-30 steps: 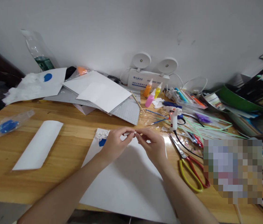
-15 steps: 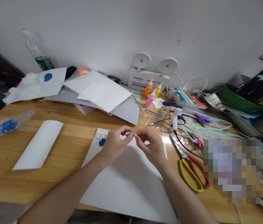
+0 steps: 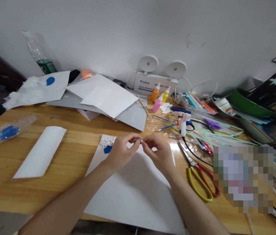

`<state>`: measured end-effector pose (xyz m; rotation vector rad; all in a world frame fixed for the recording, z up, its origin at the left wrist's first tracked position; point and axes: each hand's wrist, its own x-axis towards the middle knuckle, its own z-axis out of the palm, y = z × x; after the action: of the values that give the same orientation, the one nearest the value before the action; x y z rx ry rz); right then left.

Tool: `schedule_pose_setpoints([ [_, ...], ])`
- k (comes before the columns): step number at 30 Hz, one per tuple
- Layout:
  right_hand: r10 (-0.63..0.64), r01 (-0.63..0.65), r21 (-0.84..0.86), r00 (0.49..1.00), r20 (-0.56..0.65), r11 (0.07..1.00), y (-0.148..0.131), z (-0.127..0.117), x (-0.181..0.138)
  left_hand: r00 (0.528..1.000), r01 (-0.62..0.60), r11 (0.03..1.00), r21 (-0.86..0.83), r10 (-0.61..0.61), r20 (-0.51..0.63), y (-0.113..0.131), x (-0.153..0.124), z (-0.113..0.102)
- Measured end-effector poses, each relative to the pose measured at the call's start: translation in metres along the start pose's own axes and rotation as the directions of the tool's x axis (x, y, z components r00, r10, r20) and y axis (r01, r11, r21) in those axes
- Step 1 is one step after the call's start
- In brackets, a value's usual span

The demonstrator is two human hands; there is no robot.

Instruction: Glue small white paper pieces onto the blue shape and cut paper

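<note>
Left hand (image 3: pixel 119 151) and right hand (image 3: pixel 158 152) are each pinching one end of a small white piece (image 3: pixel 139 139) — it is hanging over the white sheet (image 3: pixel 133 192) near the front edge of the surface (image 3: pixel 79 156). Judged light, flimsy — hold ends gently.

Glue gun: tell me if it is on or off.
Likely on: a red light glows on the glue gun, which stands upright on the table.
</note>
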<state>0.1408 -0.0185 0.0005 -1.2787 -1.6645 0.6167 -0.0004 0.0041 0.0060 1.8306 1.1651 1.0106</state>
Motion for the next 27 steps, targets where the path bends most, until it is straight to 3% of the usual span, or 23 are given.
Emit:
schedule_pose_setpoints([
  [18,-0.089,0.077,-0.090,0.987,-0.131,0.993,-0.0022,0.0021,-0.0003,1.000,0.001,0.999,-0.049,-0.001,-0.008,-0.0021,0.0005,0.0009],
  [27,-0.044,0.039,-0.058,0.995,-0.087,0.998,-0.0025,-0.0013,0.0003,0.999,0.027,0.999,-0.019,-0.028,-0.024,0.0002,0.0001,0.0003],
])
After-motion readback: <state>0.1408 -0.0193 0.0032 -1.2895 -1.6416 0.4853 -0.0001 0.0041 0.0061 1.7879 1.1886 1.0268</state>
